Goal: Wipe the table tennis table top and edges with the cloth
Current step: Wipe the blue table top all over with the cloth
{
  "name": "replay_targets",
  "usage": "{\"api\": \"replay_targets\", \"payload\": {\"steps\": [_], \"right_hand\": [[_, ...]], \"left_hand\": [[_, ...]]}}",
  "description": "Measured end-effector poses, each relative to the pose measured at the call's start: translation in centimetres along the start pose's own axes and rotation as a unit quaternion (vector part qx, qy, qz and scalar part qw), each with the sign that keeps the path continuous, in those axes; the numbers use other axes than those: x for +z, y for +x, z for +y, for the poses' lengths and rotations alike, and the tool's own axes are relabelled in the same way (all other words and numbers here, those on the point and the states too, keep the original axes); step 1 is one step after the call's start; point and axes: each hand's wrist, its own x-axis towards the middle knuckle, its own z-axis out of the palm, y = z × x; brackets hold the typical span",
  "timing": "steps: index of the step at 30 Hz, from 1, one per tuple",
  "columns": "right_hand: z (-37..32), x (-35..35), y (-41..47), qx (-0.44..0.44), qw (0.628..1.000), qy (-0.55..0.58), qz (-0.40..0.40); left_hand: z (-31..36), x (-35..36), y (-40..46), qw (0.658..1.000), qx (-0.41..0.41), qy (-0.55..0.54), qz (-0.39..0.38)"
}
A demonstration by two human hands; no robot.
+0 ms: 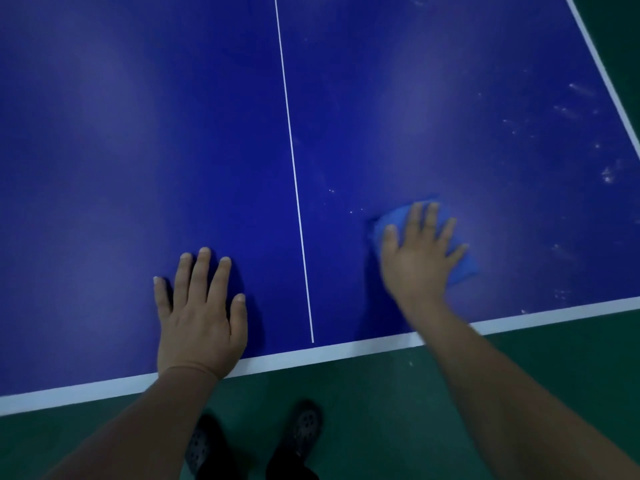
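Under R hand (420,258): cloth (464,265)

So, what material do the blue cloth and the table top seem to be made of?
The cloth looks like soft, matte fabric, perhaps microfibre: it bunches under the right hand. The table top looks like a hard painted board with a semi-matte finish: it shows dull light patches and white painted lines.

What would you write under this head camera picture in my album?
Right hand presses a blue cloth flat on the blue table; left hand rests beside it.
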Motion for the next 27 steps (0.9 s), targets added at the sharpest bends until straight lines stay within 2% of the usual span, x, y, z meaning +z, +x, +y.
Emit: {"api": "replay_targets", "payload": {"steps": [2, 3, 4, 5, 8, 9, 11, 12, 14, 17, 19, 20, 21, 23, 25, 27], "right_hand": [[-2.3, 1.3, -3.3, -0.190, 0.981, -0.019, -0.029], [-1.8, 1.5, -3.8, -0.254, 0.966, -0.037, -0.032], [-0.5, 1.2, -2.9, -0.265, 0.963, -0.043, -0.029], [1.4, 0.8, -1.4, -0.222, 0.974, -0.045, -0.024], [7.8, -0.8, 2.3, -0.003, 0.999, -0.027, -0.027], [8.8, -1.2, 2.4, 0.037, 0.999, -0.010, -0.035], [7.4, -1.0, 0.9, 0.035, 0.999, -0.013, -0.030], [5.6, -0.5, -0.6, -0.012, 0.999, -0.025, -0.024], [0.6, 1.0, -3.8, -0.180, 0.983, -0.042, -0.004], [-7.4, 2.7, -7.0, -0.449, 0.893, -0.032, -0.009], [-10.8, 2.8, -5.6, -0.539, 0.842, -0.018, -0.024], [-11.4, 2.8, -3.8, -0.555, 0.831, -0.021, -0.020], [-11.3, 2.8, -1.6, -0.542, 0.840, -0.026, -0.009], [-9.2, 2.5, 3.8, -0.424, 0.904, -0.041, 0.028], [-6.0, 1.3, 9.1, -0.220, 0.974, -0.041, 0.044], [-4.9, 0.0, 11.7, -0.015, 0.999, 0.014, 0.025]], "left_hand": [[0.0, 0.0, 0.0, 1.000, -0.001, 0.003, 0.000], [0.0, 0.0, 0.0, 1.000, -0.002, 0.004, -0.002], [0.0, 0.0, 0.0, 1.000, -0.001, 0.004, -0.004], [0.0, 0.0, 0.0, 1.000, 0.000, 0.002, -0.004], [-0.1, 0.1, 0.0, 1.000, 0.000, 0.002, -0.004], [-0.2, 0.1, 0.0, 1.000, 0.002, 0.002, -0.004], [-0.2, 0.2, 0.0, 1.000, 0.003, 0.003, -0.003], [-0.3, 0.2, 0.0, 1.000, 0.004, 0.005, -0.005], [-0.4, 0.1, -0.1, 1.000, 0.005, 0.004, -0.003], [-0.5, 0.0, -0.2, 1.000, 0.017, -0.016, 0.018], [-0.6, -0.1, -0.2, 0.999, 0.017, -0.030, 0.027], [-0.6, -0.1, -0.2, 0.999, 0.013, -0.030, 0.023], [-0.5, -0.2, -0.2, 1.000, 0.010, -0.026, 0.014], [-0.5, -0.2, -0.1, 1.000, 0.005, -0.017, -0.004], [-0.4, -0.2, -0.1, 1.000, 0.006, -0.017, -0.012], [-0.3, -0.2, -0.1, 1.000, 0.006, -0.015, -0.017]]}}
